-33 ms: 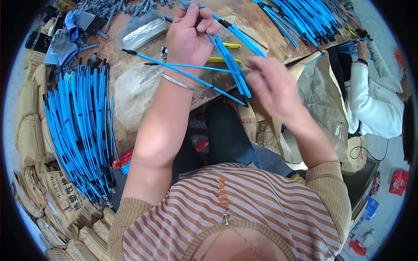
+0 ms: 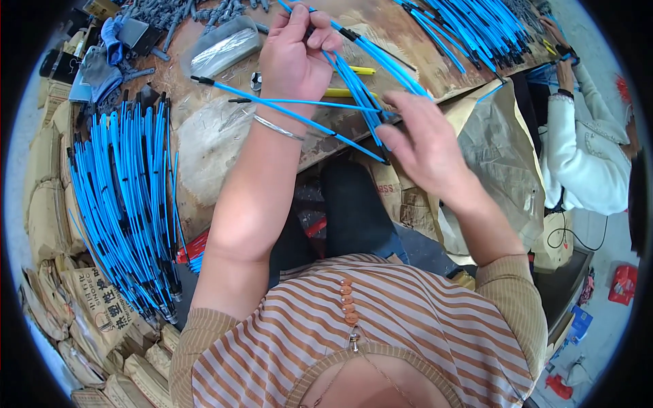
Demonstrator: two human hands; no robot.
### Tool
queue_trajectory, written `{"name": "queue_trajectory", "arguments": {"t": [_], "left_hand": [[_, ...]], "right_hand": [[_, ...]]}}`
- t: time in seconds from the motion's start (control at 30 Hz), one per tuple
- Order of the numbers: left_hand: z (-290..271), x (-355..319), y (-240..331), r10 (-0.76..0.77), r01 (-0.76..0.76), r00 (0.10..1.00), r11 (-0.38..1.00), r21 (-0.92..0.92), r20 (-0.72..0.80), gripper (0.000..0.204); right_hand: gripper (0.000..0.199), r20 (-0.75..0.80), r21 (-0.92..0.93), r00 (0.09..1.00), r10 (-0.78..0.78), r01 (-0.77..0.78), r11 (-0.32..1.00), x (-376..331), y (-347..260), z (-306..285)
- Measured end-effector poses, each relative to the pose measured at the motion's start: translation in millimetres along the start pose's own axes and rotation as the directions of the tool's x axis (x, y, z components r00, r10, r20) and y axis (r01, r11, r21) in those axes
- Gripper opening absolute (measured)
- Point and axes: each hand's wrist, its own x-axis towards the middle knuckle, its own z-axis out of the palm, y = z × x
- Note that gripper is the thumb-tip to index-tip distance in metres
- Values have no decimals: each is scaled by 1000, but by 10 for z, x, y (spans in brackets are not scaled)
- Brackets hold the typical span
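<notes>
My left hand (image 2: 299, 58) is closed around several thin blue tubes (image 2: 355, 85) with black ends, above the table. Some of them hang down in a bent loop, while others run off to the right. One blue tube (image 2: 272, 107) crosses below my left wrist, which wears a silver bangle. My right hand (image 2: 428, 139) is beside the loop, with thumb and fingers apart around the end of a thin tube. Whether it touches the tubes is hard to make out. Yellow-handled pliers (image 2: 343, 92) lie on the table behind the tubes, partly covered.
A large bundle of blue tubes (image 2: 126, 190) lies at the left, and another pile (image 2: 476, 30) at the far right. Behind my left hand is a clear tray (image 2: 224, 49) of thin pieces. Brown paper sacks (image 2: 47, 217) line the left side. A co-worker's white sleeve (image 2: 578, 163) shows at right.
My right hand has shifted slightly right, with thumb and fingers further apart. The tubes beside it have swung a little. My left hand has hardly moved.
</notes>
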Motion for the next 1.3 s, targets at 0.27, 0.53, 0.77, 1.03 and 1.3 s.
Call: {"name": "queue_trajectory", "arguments": {"t": [0.27,0.53,0.77,1.03,1.3], "left_hand": [[132,-100,-167,10,-6,995,999,44,-100,6],[-23,-54,-118,-19,38,953,998,57,-301,7],[-48,-23,-90,41,1,957,990,144,-288,8],[-8,51,-19,-58,74,988,991,114,-140,4],[294,-279,127,-464,435,875,880,193,142,11]], "right_hand": [[29,70,-54,989,129,-125,991,-295,-122,34],[36,17,-26,990,139,-138,990,-174,-177,101],[42,112,113,993,-41,29,993,319,-338,171],[51,287,185,955,-72,19,983,-28,-827,236],[25,-40,42,910,412,-411,911,679,420,-460]]}}
